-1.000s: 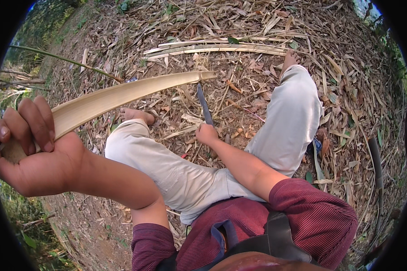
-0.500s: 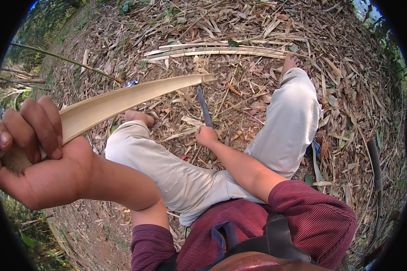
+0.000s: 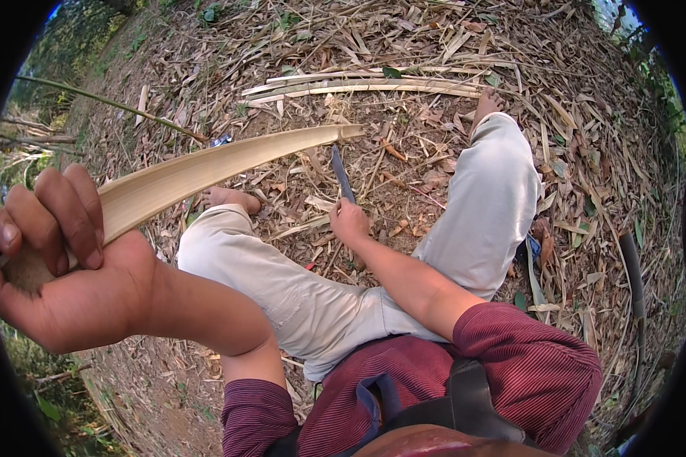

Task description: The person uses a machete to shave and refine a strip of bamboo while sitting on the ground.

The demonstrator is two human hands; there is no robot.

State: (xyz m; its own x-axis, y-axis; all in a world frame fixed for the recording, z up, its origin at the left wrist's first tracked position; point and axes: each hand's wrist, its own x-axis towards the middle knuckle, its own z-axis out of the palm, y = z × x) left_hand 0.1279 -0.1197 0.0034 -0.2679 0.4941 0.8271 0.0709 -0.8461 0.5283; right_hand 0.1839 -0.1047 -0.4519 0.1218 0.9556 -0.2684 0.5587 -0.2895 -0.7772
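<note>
At the left my left hand (image 3: 65,263) is raised, its fingers wrapped round one end of a pale split bamboo strip (image 3: 221,166). The strip reaches to the right across the middle, with a node near its far end. Between my knees my right hand (image 3: 349,221) is closed on a knife (image 3: 341,174) with a dark blade. The blade points away from me, its tip close under the strip's far end; whether they touch I cannot tell. The knife's handle is hidden in my fist.
Several long split bamboo strips (image 3: 366,85) lie on the leaf-littered ground ahead. A thin green stalk (image 3: 114,107) slants in from the left. My legs in pale trousers (image 3: 476,202) are spread either side. A dark pole (image 3: 633,278) lies at the right.
My right hand with the knife has shifted very slightly. My left hand and the bamboo strip have stayed in nearly the same place.
</note>
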